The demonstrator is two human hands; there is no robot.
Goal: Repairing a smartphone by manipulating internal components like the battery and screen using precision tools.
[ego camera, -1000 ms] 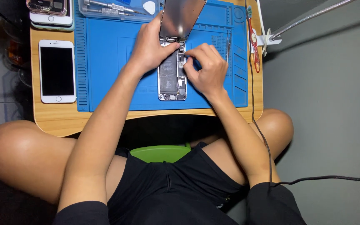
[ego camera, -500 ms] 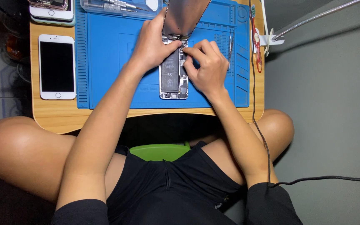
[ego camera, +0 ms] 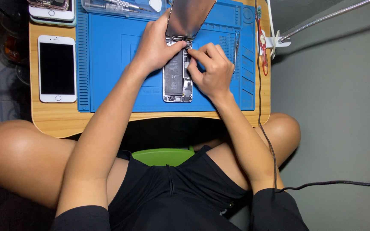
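Head view, opened phone [ego camera: 177,79] on blue mat [ego camera: 112,64], battery exposed, left hand [ego camera: 155,45] bracing it, right hand [ego camera: 208,70] pinching inside

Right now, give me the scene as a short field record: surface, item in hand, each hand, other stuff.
surface: blue mat on wooden table
item: opened phone, insides exposed, screen panel tilted up at its top end
left hand: on the phone's top left, at the panel's base
right hand: fingers pinched at the phone's upper right edge
other: white phone left of mat; tool tray at top; red scissors at right
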